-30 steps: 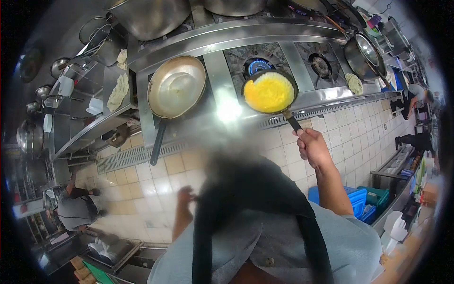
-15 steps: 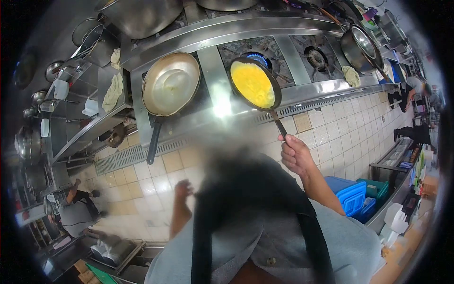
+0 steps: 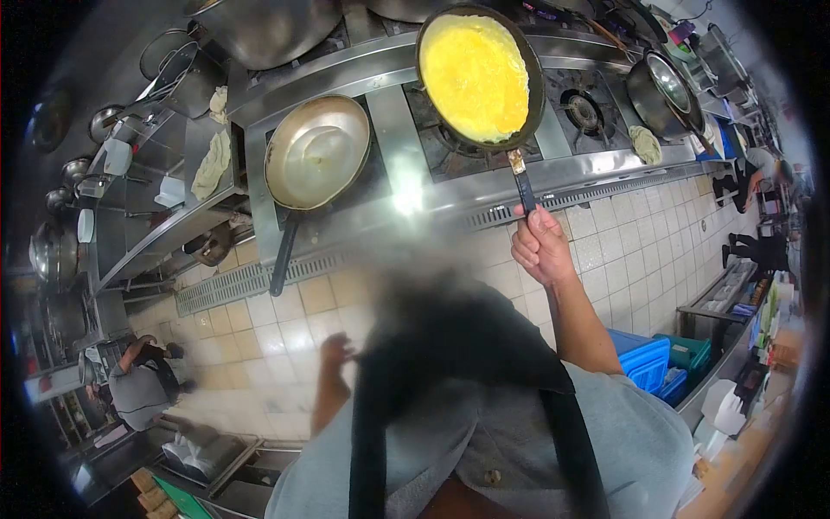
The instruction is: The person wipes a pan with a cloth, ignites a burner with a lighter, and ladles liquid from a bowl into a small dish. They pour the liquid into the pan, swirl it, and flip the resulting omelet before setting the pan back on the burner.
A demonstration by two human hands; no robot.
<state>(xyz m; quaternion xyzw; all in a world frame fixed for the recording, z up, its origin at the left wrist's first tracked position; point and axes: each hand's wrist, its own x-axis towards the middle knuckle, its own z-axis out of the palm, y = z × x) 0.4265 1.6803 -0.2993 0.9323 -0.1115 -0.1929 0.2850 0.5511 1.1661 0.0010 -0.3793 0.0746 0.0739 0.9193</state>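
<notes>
My right hand (image 3: 543, 246) is closed around the dark handle of a frying pan (image 3: 535, 99). This pan is raised above the stove, its inside facing me. A flat yellow egg omelette (image 3: 475, 78) covers most of its base, with paler, thinner edges. Down by my side, my left hand (image 3: 337, 349) has loosely bent fingers, slightly apart, and holds nothing that I can see. A second frying pan (image 3: 318, 156), light inside with only a shiny film in it, sits on the stove to the left, its handle jutting out over the front edge.
Beyond the raised pan runs the steel stove (image 3: 393, 130), with a bare burner (image 3: 584, 111) on the right. A deep pot (image 3: 659, 95) and a cloth (image 3: 644, 144) are further right. Blue bins (image 3: 638, 356) stand behind my right arm. One person (image 3: 143, 385) is at left, others at far right.
The frying pan in my right hand has gone up and away from its burner, and the omelette has spread wider and flatter in it. The blue flame is no longer visible. My left hand stays put.
</notes>
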